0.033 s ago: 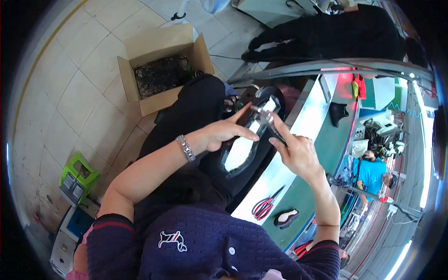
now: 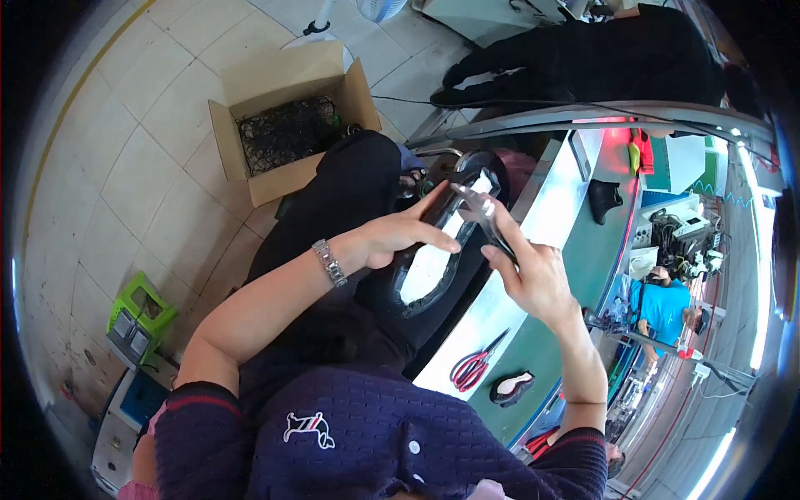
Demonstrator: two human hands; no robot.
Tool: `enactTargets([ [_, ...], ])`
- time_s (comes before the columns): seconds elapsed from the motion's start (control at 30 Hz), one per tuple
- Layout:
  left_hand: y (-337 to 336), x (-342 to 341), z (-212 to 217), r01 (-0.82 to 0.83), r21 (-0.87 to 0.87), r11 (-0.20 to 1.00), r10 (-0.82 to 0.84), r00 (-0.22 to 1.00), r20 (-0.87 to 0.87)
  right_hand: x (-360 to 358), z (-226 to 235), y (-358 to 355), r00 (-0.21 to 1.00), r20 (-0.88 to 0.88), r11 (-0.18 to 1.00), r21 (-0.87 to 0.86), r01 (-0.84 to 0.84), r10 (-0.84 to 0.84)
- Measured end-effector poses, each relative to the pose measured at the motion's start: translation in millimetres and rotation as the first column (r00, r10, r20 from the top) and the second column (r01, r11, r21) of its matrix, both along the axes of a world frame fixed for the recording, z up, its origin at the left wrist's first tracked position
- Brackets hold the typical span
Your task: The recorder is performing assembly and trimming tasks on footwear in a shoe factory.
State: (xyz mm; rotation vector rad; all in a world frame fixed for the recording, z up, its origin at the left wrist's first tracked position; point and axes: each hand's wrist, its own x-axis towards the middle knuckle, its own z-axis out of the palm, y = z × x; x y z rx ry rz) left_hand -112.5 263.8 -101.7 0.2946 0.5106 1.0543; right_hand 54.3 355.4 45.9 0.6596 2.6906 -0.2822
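Shoe [image 2: 433,250] lying under left hand [image 2: 398,237], long axis running from near the lap up and away toward the conveyor rail; black glossy upper, pale insole showing along the middle; left hand laid palm-down over the near-left flank, fingers stretched flat toward the toe end, steadying rather than clenching; wrist with metal watch [image 2: 330,262] trailing back to the left. Right hand [image 2: 533,279] just to the right of the shoe, closed around a thin dark tool [image 2: 487,221]; tool tip slanting up-left from the fist, meeting the shoe near its far opening; exact contact point too small to tell. Left hand nearer the shoe body; right hand nearer the far rim. Shoe resting over the lap, between both hands, at the worktop [image 2: 533,350] edge and not lying on it. Below-right of right hand, well apart: red scissors [image 2: 473,367] and a small black sole piece [image 2: 510,387] on the worktop. Far left of left hand: cardboard box [image 2: 287,125] on the floor.
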Motion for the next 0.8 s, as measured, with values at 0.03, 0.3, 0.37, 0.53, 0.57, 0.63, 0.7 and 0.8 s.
enactTargets([
  [0.03, -0.5, 0.4, -1.6, 0.002, -0.002, 1.000, -0.002, 1.000, 0.000, 3.4, -0.9, -5.0, 0.985, -0.160, 0.996, -0.080, 0.045, -0.057],
  [0.3, -25.1, 15.5, -10.0, -0.147, -0.033, 0.989, 0.150, 0.983, 0.110, 7.4, 8.8, -6.3, 0.988, 0.121, 0.988, -0.103, 0.111, -0.098],
  [0.37, -31.8, 24.6, -10.1, -0.211, -0.078, 0.974, 0.219, 0.968, 0.126, 11.7, 24.2, -14.3, 0.995, 0.083, 0.964, -0.257, 0.066, -0.046],
  [0.53, -42.1, 30.9, -12.2, -0.187, -0.059, 0.981, 0.195, 0.911, 0.364, 4.0, 15.5, -45.3, 0.968, 0.095, 0.962, 0.120, -0.245, 0.234],
  [0.57, -42.4, 31.6, -11.2, -0.184, -0.072, 0.980, 0.197, 0.917, 0.346, 6.3, 10.4, -48.8, 0.954, 0.139, 0.937, 0.197, -0.288, 0.264],
  [0.63, -40.3, 31.8, -7.2, -0.189, -0.082, 0.978, 0.206, 0.917, 0.341, 13.1, 3.6, -41.0, 0.970, 0.154, 0.976, 0.081, -0.204, 0.190],
  [0.7, -37.7, 32.2, -2.3, -0.198, -0.046, 0.979, 0.203, 0.948, 0.245, 19.6, -3.7, -30.6, 0.983, 0.057, 0.983, 0.048, -0.179, 0.176],
  [0.8, -34.9, 36.4, 4.0, -0.231, -0.028, 0.972, 0.233, 0.961, 0.152, 28.9, -12.5, -18.2, 0.980, -0.050, 0.981, 0.030, -0.190, 0.191],
])
